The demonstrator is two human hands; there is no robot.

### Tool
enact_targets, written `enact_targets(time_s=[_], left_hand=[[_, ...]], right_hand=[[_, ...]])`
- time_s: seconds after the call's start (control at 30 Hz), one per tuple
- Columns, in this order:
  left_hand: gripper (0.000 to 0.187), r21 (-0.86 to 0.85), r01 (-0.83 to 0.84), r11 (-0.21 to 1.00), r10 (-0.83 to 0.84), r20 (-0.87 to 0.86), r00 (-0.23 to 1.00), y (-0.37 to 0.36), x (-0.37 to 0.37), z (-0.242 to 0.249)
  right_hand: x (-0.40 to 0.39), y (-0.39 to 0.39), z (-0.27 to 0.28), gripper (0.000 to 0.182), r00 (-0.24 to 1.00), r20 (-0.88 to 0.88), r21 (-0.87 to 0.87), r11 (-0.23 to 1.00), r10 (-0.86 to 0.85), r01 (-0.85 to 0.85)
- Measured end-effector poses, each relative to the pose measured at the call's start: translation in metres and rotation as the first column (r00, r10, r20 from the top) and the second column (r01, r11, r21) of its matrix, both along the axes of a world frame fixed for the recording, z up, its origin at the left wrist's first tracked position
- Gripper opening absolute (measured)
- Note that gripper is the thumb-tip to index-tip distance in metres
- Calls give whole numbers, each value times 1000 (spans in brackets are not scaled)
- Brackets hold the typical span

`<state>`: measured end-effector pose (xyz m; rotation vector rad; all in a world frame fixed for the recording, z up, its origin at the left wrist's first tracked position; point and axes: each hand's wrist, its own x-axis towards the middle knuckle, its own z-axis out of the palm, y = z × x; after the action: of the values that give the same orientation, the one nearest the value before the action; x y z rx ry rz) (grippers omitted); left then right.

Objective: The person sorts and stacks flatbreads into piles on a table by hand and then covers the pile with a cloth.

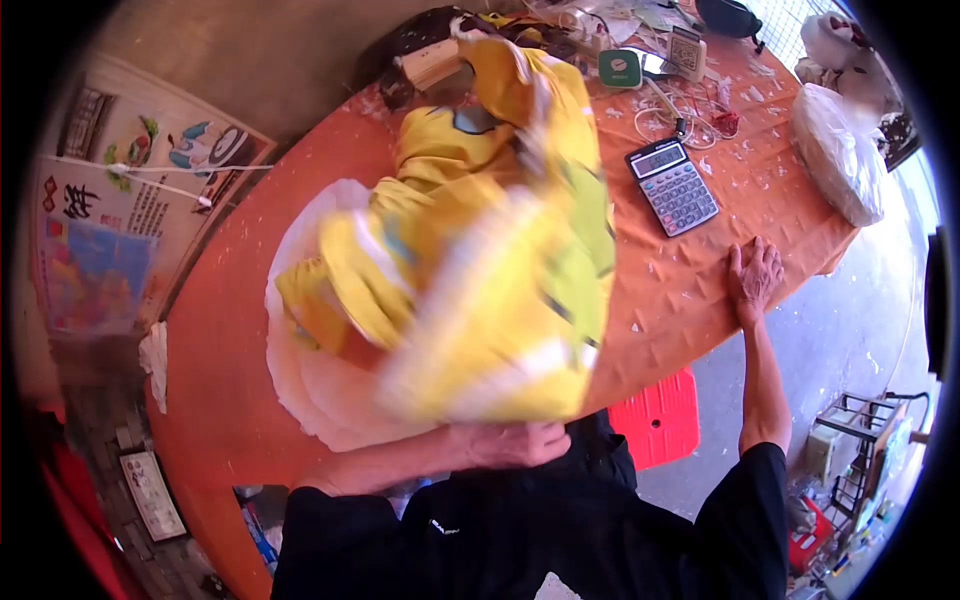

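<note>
A large yellow cloth (pixel 500 290) with white edging and green patches lies bunched over the orange-covered table, partly smeared by motion. Beneath its left side shows a pale round sheet (pixel 300 385). My left hand (pixel 512 444) is at the near edge of the cloth, close to my body, with its fingers curled; whether it grips anything is hidden. My right hand (pixel 757 274) rests on the right edge of the table, fingers spread and holding nothing. Between the cloth and my right hand lies a calculator (pixel 672 187).
On the orange table (pixel 640 340) are a green-topped box (pixel 619 68), a white box (pixel 686 54), tangled cables and scraps at the far side. A white plastic bag (pixel 838 155) sits at the far right. A red stool (pixel 657 420) stands below the near edge.
</note>
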<state>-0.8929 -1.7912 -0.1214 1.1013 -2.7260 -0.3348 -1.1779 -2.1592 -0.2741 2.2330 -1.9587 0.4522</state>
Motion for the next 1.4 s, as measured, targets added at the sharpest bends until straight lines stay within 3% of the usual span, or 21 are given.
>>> enact_targets(time_s=[0.17, 0.3, 0.33, 0.4, 0.43, 0.47, 0.5, 0.57, 0.6, 0.67, 0.7, 0.83, 0.9, 0.93, 1.03, 1.1, 1.13, 1.2, 1.3, 1.37, 1.4], left_hand=[[14, 41, -331, 943, 333, -88, 939, 73, 12, 14], [12, 191, -676, 712, 678, -439, 590, 100, 36, 38], [17, 144, -781, 607, 739, -463, 489, 104, 43, 48], [27, 109, -942, 318, 866, -438, 242, 109, 68, 55], [33, 103, -985, 139, 916, -391, 89, 111, 88, 53], [39, 83, -996, 22, 931, -365, -10, 111, 113, 47], [44, 58, -994, -97, 932, -345, -111, 110, 140, 37], [51, 318, -910, -265, 854, -362, -375, 109, 182, 13], [51, 316, -912, -263, 852, -368, -373, 101, 198, 2], [48, 711, -698, -86, 783, -385, -489, 101, 215, -29], [39, 641, -752, -153, 826, -335, -454, 103, 222, -55], [42, 701, -710, -63, 882, -294, -369, 105, 217, -70], [59, 991, -125, -50, 759, -44, -650, 85, 186, -3], [75, 979, -181, -91, 826, -27, -563, 83, 182, 0], [61, 930, -356, -91, 933, -45, -357, 71, 160, -5], [50, 847, -529, -50, 972, -80, -220, 68, 170, -48], [40, 841, -515, -166, 948, -8, -319, 58, 164, -44], [38, 848, -515, -123, 950, -50, -309, 57, 174, -63], [29, 883, -468, 48, 936, -204, -288, 78, 162, -52], [24, 938, -144, 314, 859, -346, -377, 113, 154, -34], [23, 939, -44, 341, 885, -336, -322, 130, 147, -2]], right_hand=[[2, 12, 9, 51, 995, -45, 2, 996, 86, -86], [32, 82, 51, 38, 899, 312, -162, 950, 307, -268], [43, 106, 54, 41, 672, 735, 166, 936, 94, -312], [77, 162, 78, 57, 423, 906, 244, 799, 14, -550], [99, 188, 122, 74, 470, 882, 376, 656, -37, -655], [111, 196, 116, 90, 612, 676, 154, 733, 411, -663], [123, 208, 137, 94, 680, 618, 241, 727, 396, -643], [135, 213, 125, 92, 759, 566, 346, 742, 322, -574], [135, 208, 107, 83, 740, 610, 378, 717, 282, -585], [126, 193, 75, 47, 700, 702, 450, 679, 133, -580], [124, 189, 80, 31, 699, 715, 514, 682, -6, -520], [89, 165, 123, 22, 339, 917, 383, 692, -208, -612], [77, 168, 171, 25, 130, 955, 287, 713, -267, -640], [70, 171, 191, 28, 156, 958, 284, 726, -241, -626], [65, 194, 207, 28, 21, 964, 215, 733, -264, -646], [40, 195, 167, 28, 204, 890, 442, 664, -407, -603], [44, 209, 175, 32, 279, 902, 431, 646, -330, -630], [31, 223, 176, 39, 366, 893, 444, 646, -261, -621], [-26, 212, 197, 38, 143, 919, 368, 667, -368, -648], [-64, 204, 200, 38, 47, 902, 405, 803, -430, -437], [-64, 210, 205, 39, 265, 907, 415, 795, -327, -442]])
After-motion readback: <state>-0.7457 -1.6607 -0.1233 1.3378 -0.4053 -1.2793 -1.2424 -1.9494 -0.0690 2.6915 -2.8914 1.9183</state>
